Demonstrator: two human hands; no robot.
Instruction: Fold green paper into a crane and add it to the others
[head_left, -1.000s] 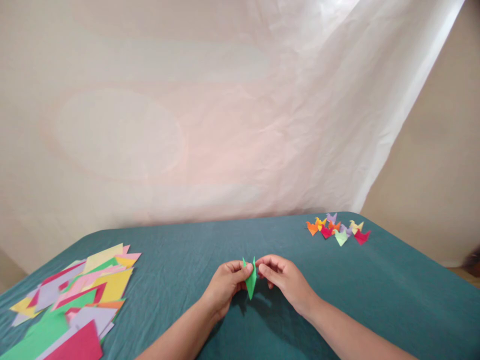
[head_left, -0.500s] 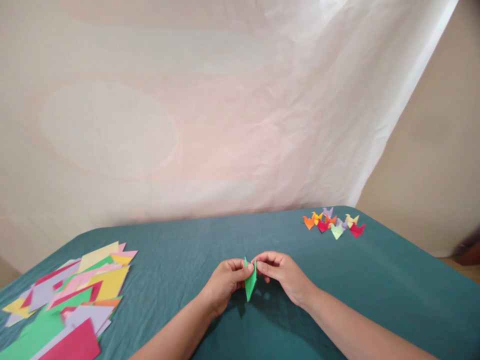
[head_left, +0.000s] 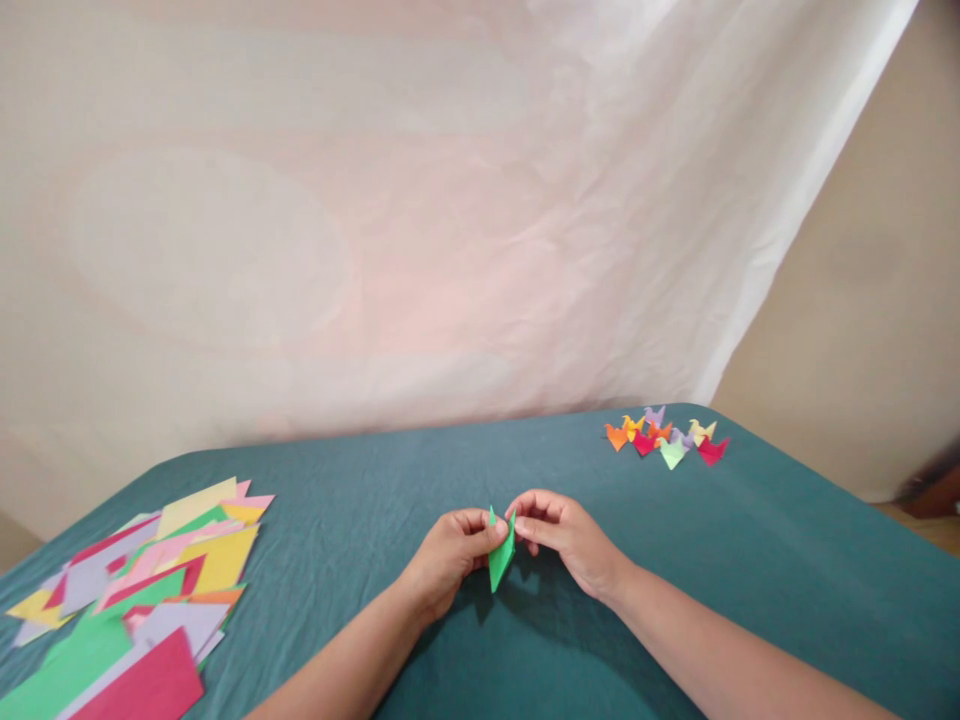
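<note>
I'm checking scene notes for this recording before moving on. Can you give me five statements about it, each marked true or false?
1. The left hand grips a folded bright green paper piece with two upward points. True.
2. Small folded paper birds stand toward the far right of the dark teal cloth. True.
3. Those birds are all one colour. False: they include orange, red, yellow, purple and light green.
4. A loose pile of flat multicoloured paper sheets lies left of the left hand. True.
5. The right hand rests among the birds. False: its fingertips are at the green piece's right point.
</note>
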